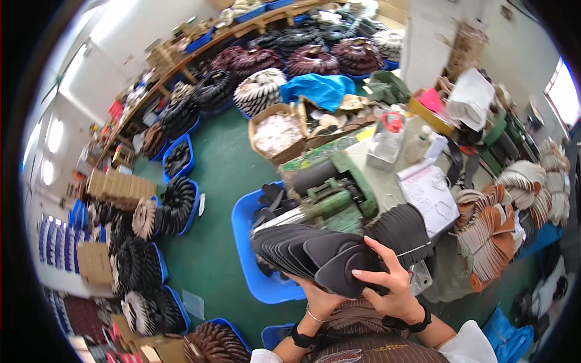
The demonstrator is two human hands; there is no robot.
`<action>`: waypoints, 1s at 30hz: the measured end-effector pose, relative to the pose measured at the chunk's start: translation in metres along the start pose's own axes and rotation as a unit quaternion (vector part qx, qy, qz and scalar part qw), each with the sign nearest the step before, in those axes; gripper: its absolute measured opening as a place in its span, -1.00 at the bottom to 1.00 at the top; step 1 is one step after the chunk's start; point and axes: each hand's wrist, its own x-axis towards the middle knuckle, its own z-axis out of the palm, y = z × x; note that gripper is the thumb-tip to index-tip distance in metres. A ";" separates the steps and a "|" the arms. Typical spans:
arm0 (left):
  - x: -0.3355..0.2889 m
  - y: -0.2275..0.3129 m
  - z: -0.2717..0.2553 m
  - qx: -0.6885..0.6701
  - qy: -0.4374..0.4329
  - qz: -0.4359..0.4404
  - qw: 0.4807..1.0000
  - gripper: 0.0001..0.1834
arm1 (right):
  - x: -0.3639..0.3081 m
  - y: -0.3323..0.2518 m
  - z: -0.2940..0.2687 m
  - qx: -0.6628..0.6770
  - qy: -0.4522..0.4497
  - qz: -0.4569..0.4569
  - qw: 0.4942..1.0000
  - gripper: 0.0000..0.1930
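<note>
A fanned stack of black insoles is held in front of my body, over the edge of a blue bin. My left hand grips the stack from below, its fingers partly hidden under it. Above the right end, my right hand has its fingers bent over the top insoles; its thumb is partly covered. Just beyond the stack stands a green machine with a dark roller. A tied bundle of black insoles lies right beside my right hand.
An open notebook lies on the worktable. Tied brown and pale bundles are piled at the right. Blue bins with coiled stacks line the green floor at the left. A cardboard box of pale pieces stands beyond the machine.
</note>
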 end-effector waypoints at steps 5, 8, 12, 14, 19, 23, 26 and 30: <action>-0.019 0.013 -0.074 0.025 0.108 0.070 0.991 0.70 | 0.006 -0.033 0.083 0.071 0.064 0.168 0.981 -0.09; -0.023 0.025 -0.108 0.016 0.164 0.091 0.982 0.70 | 0.013 -0.034 0.120 0.044 -0.003 0.140 0.989 -0.07; -0.033 0.022 -0.148 -0.054 0.154 0.047 0.985 0.65 | 0.003 -0.032 0.171 0.151 0.076 0.252 0.953 -0.20; -0.038 0.013 -0.166 -0.038 0.170 0.053 0.983 0.54 | 0.002 -0.024 0.186 0.246 0.088 0.250 0.932 -0.36; -0.041 0.001 -0.204 0.092 0.216 0.014 0.972 0.23 | -0.001 -0.010 0.202 0.331 0.152 0.253 0.896 -0.48; -0.041 -0.025 -0.243 -0.065 0.280 -0.029 0.957 0.02 | -0.042 0.019 0.207 0.299 0.140 0.311 0.891 -0.59; -0.039 -0.042 -0.268 -0.187 0.290 -0.048 0.937 -0.16 | -0.067 0.068 0.222 0.207 0.107 0.368 0.900 -0.72; -0.039 -0.050 -0.276 -0.183 0.284 -0.062 0.939 -0.40 | -0.007 0.096 0.230 0.181 0.069 0.344 0.919 -0.69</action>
